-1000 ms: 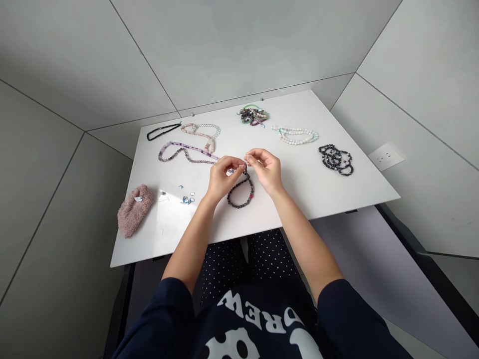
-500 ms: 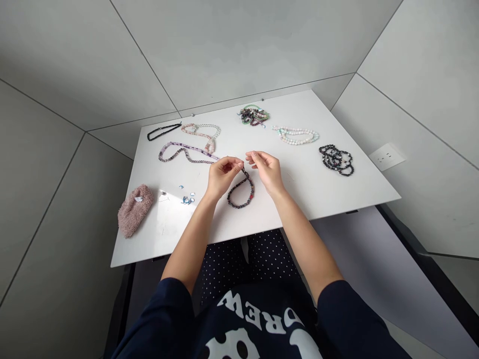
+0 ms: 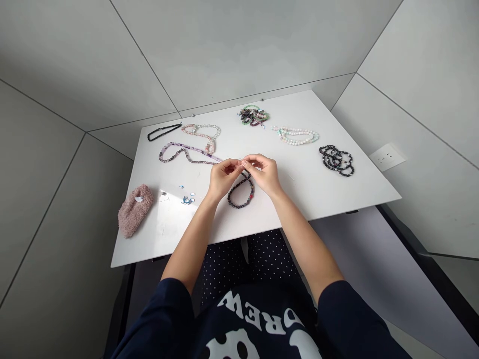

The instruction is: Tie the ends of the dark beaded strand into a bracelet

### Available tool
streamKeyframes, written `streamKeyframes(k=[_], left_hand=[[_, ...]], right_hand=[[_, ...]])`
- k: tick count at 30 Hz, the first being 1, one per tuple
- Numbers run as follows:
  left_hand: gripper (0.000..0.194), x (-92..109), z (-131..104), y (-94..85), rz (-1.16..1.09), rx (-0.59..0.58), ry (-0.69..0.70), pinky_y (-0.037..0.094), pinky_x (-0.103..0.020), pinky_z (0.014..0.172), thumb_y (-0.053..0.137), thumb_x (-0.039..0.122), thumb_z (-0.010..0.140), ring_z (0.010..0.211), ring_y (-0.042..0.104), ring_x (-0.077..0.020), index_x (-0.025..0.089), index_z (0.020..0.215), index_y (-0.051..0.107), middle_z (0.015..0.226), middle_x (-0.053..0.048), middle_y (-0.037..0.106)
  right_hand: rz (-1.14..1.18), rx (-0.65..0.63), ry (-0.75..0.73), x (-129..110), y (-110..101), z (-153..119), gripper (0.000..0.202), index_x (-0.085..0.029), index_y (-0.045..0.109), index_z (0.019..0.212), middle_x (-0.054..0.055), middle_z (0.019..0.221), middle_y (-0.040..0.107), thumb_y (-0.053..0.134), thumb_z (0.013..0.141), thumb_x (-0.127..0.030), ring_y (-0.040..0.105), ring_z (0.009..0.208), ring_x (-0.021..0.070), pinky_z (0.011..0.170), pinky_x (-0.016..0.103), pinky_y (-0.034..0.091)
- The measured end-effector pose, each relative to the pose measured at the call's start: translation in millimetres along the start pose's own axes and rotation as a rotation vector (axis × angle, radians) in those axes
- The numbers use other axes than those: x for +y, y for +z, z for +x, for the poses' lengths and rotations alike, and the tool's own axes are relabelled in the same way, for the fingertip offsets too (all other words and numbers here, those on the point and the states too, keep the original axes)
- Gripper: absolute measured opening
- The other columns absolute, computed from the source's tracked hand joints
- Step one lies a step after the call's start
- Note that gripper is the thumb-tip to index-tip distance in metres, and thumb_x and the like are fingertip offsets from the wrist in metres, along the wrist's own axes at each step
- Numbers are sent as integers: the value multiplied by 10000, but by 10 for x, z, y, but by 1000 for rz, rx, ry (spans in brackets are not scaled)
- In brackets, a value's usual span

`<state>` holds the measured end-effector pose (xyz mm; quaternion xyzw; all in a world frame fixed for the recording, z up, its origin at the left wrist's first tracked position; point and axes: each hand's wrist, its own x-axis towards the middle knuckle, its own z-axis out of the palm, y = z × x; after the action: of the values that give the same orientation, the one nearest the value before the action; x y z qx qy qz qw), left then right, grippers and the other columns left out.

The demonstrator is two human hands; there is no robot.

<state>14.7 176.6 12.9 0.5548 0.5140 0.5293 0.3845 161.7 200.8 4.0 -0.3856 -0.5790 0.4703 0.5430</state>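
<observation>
A dark beaded strand with one red bead lies in a loop on the white table, its upper ends running up under my fingertips. My left hand pinches the end of this strand between thumb and fingers. Right beside it, my right hand is closed in a pinch, its fingertips meeting those of the left. Whatever sits between the right fingertips is too small and hidden to name. A purple and grey strand reaches from the left to just behind my left hand.
On the table are a fuzzy pink pouch, small blue bits, a black strand, a pink and clear strand, a mixed bead pile, a pastel strand and black strands at right.
My right hand has moved slightly left, so its fingertips now meet those of my left hand. The dark loop on the table has stayed in place.
</observation>
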Motion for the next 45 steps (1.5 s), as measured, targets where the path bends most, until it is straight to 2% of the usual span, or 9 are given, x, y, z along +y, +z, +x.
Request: streamKeyframes(k=[7,13,18,22,26,30,34,37,45], left_hand=[[316,11,10,-34,-39,-38,22,484,-255,652,805,415,763,687,593,-112,187,929,662,751,-3,628],[218,10,9,-71,167,-120,67,479,-283,690,718,395,841,683,576,-125,183,852,667,765,-18,652],[190,22,10,-100,241,-176,83,450,-274,664,652,383,890,687,535,-126,196,858,636,796,-17,644],[197,74,8,-138,188,-249,23,441,-269,656,598,393,923,701,523,-131,207,859,607,800,-16,611],[186,89,7,-146,81,-245,-32,451,-277,664,568,385,941,732,533,-143,213,877,598,794,-20,574],[169,57,5,-107,87,-163,78,465,-289,691,564,368,943,734,534,-142,214,873,561,807,-16,563],[96,35,3,-87,313,-58,333,473,-308,766,554,298,953,832,553,-159,216,904,558,892,-40,585],[80,22,10,-97,454,-53,476,473,-326,792,513,261,975,882,551,-176,217,940,569,947,-65,586],[135,4,4,-89,440,-61,451,482,-356,845,506,340,988,955,590,-206,235,954,584,1007,-81,630]], right_hand=[[204,38,175,-60,-15,16,253,-209,688,853,48,929,756,730,787,-450,683,934,186,876,333,528],[291,50,241,-62,-24,14,286,-213,664,855,23,839,717,767,741,-454,674,872,165,847,322,526],[266,88,255,-57,-36,30,318,-218,662,849,17,830,698,781,717,-482,667,857,163,807,307,526],[288,108,302,-55,-57,43,270,-218,683,833,3,796,687,782,711,-438,653,795,142,749,279,517],[270,88,313,-57,-46,40,209,-206,714,769,-2,732,688,794,693,-383,641,742,138,748,288,524],[229,47,280,-57,-22,22,259,-199,741,765,16,751,727,827,656,-418,665,763,164,796,331,550],[210,9,265,-13,-24,9,300,-197,767,782,34,800,762,852,631,-443,692,788,186,823,357,560],[140,-6,221,44,-38,6,284,-204,783,804,41,810,773,832,669,-449,696,771,195,819,377,564],[64,-59,165,82,-40,5,283,-194,790,823,59,830,787,804,710,-453,704,758,205,774,371,561]])
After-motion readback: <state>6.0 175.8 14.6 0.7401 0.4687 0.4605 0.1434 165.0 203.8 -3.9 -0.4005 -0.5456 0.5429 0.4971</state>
